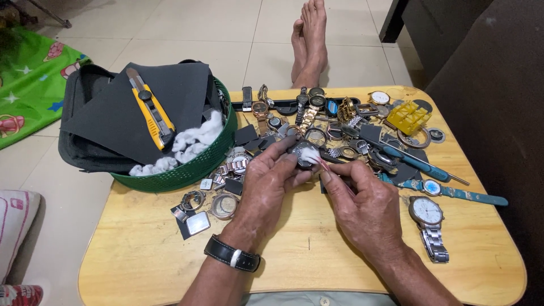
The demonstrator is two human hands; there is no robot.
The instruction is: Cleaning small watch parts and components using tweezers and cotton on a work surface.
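Watch case (pixel 300 154), dark and round, sits just above frame centre, pinched between thumb and fingers of the left hand (pixel 266 187). A white cotton tuft (pixel 310 154) rests on its face. Right hand (pixel 362 207), lower right of centre, pinches pink-tipped tweezers (pixel 334 173) against the tuft. Far left, green basket (pixel 187 170) holds a yellow utility knife (pixel 150 110). Lower right, a silver wristwatch (pixel 428 218) lies on the wooden table (pixel 141 249).

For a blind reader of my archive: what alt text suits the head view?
Two bare hands, left hand and right hand, hold a small round dark watch case and a white cotton wad over a light wooden table strewn with watch parts, beside a green plastic basket carrying a yellow utility knife.
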